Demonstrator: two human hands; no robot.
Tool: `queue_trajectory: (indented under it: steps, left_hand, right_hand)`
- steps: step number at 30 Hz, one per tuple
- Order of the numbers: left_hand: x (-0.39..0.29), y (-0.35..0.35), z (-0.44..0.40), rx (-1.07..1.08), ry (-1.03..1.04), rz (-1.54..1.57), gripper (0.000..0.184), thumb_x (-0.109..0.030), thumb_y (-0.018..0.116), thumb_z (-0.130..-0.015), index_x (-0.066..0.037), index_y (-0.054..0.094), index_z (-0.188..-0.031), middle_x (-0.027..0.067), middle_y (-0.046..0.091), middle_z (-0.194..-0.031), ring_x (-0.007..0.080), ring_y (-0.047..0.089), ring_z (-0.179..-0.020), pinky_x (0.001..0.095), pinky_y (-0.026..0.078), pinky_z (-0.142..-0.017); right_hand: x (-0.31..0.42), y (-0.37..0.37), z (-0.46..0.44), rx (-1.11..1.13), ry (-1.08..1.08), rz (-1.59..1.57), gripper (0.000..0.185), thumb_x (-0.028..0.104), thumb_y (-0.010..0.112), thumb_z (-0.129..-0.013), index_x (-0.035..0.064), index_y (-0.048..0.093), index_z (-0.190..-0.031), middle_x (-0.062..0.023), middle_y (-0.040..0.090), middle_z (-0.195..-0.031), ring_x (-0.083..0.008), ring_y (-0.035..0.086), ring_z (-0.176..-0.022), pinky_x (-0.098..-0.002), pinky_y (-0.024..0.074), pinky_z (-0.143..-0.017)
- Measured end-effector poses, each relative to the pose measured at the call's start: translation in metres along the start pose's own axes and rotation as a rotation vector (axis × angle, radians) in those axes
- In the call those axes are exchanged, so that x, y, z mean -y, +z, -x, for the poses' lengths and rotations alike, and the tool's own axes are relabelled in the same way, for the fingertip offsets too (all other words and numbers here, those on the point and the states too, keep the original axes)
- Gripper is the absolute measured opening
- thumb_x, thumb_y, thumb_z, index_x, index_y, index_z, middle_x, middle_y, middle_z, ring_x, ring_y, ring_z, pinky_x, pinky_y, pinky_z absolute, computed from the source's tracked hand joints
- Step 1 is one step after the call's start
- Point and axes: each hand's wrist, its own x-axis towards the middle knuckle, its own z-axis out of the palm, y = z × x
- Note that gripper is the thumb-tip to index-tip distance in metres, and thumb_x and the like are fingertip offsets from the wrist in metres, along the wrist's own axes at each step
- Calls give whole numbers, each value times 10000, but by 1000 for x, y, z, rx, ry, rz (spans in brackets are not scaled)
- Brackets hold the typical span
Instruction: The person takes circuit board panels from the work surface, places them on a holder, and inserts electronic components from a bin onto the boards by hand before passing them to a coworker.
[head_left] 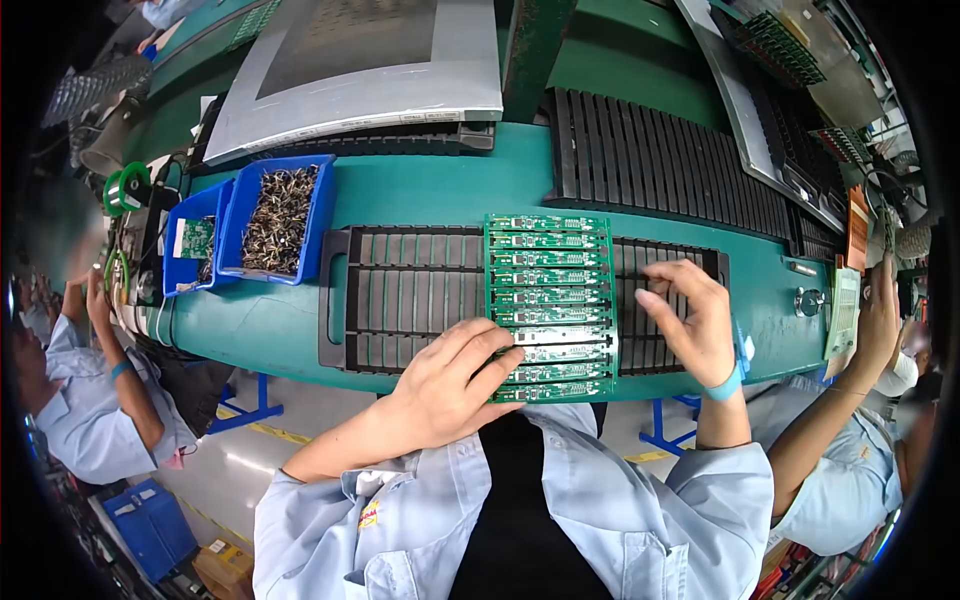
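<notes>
A green worktop (430, 180) carries a black slotted plastic rack (352, 280) along its near edge. Across the rack's middle lies a green rectangular circuit-board panel (548, 297), reaching that near edge. The left hand (450, 375) rests on the panel's near-left part, fingers bent; whether it grips anything, I cannot tell. The right hand (700, 325), half-open, thumb and forefinger apart, is over the rack's right end.

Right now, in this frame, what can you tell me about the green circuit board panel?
The green circuit board panel is a flat, rigid-looking sheet of narrow strips between side rails, carrying small dark and pale parts. One strip in the nearer half shines whitish. It lies across the black slotted tray, overlapping both long edges in the picture. The left hand rests fingers on its near left part; the right hand appears apart from it.
</notes>
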Motion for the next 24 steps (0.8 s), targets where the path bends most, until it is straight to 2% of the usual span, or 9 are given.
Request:
queue_trajectory:
  steps: [1, 6, 9, 11, 12, 13, 16, 21, 24]
  left_hand:
    - [0, -1, -1, 1, -1, -12, 515, -161, 720, -669, 15, 560, -1126, 165, 517, -1173, 323, 516, -1085, 383, 460, -898]
    - [1, -7, 2, 52, -8, -57, 488, -195, 713, -698, 8, 562, -1115, 157, 514, -1178, 309, 515, -1098, 381, 461, -889]
    - [5, -17, 0, 14, -38, -36, 432, -206, 696, -747, -6, 575, -1110, 139, 539, -1155, 295, 537, -1074, 374, 464, -870]
    - [18, -49, 2, -192, -157, -123, 353, -173, 682, -782, -16, 596, -1086, 121, 579, -1094, 286, 566, -1015, 367, 467, -851]
    - [27, -72, 3, -292, -328, -174, 293, -101, 654, -798, -6, 616, -1073, 134, 597, -1095, 299, 570, -973, 374, 468, -847]
    - [45, -92, 6, -385, -381, -365, 258, -65, 641, -804, 1, 618, -1053, 130, 612, -1058, 285, 582, -933, 356, 469, -828]
    - [89, -138, 16, -177, -693, -549, 272, -62, 660, -785, 4, 621, -1047, 107, 624, -1005, 253, 594, -875, 314, 478, -777]
    - [122, -144, 14, 28, -577, -502, 286, -34, 666, -756, 6, 623, -1036, 104, 622, -994, 245, 592, -842, 316, 479, -751]
    - [120, -147, 9, 55, -609, -449, 266, -6, 663, -737, 13, 631, -1000, 96, 623, -941, 214, 586, -787, 300, 481, -715]
  right_hand:
    - [-2, 8, -5, -6, -68, 49, 251, 59, 699, -757, -15, 639, -989, -73, 588, -754, -184, 534, -672, -286, 442, -646]
    - [6, 19, -1, 146, -61, 49, 275, 74, 710, -756, -9, 635, -1006, -65, 581, -734, -186, 524, -663, -295, 443, -657]
    - [-2, 27, 3, 130, -111, 36, 276, 69, 713, -754, -13, 633, -1005, -58, 575, -718, -179, 514, -648, -292, 440, -642]
    - [-6, 29, 5, 92, -130, 50, 277, 65, 716, -752, -16, 632, -1004, -51, 569, -703, -173, 505, -632, -289, 438, -627]
    - [-6, 31, 6, 96, -139, 44, 277, 65, 716, -752, -16, 632, -1004, -51, 569, -703, -173, 505, -632, -289, 438, -627]
    - [-5, 32, 7, 96, -104, 9, 278, 60, 715, -753, -18, 630, -1006, -48, 565, -695, -170, 500, -625, -285, 435, -617]
    - [-4, 34, 9, 91, 9, -92, 280, 46, 713, -756, -26, 624, -1012, -42, 552, -673, -161, 485, -601, -273, 426, -586]
    - [-7, 36, 11, 76, -31, -81, 286, 29, 706, -761, -33, 615, -1025, -38, 538, -654, -156, 475, -585, -262, 419, -560]
    - [-7, 36, 12, 69, -36, -73, 286, 25, 702, -762, -34, 612, -1028, -38, 536, -653, -157, 475, -585, -264, 419, -560]
